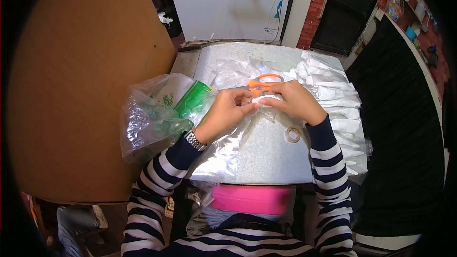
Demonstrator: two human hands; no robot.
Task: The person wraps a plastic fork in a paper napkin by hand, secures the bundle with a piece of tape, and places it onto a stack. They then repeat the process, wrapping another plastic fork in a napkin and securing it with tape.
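Observation:
My left hand and my right hand meet over the middle of the table. Both are closed, pinching a small white piece that looks like folded paper or plastic; the fingers cover part of it. Clear film hangs below it. Just beyond my fingers lie scissors with orange and grey handles, partly hidden by my right hand. Nearer my right wrist rests a small roll of tape. A clear plastic bag and a green-and-white printed pack lie beside my left hand.
White folded packets line the table's right side in an overlapping row. Crumpled clear plastic covers part of the far middle. A brown board rises at the left, a white refrigerator stands behind, and a pink container sits below the near edge.

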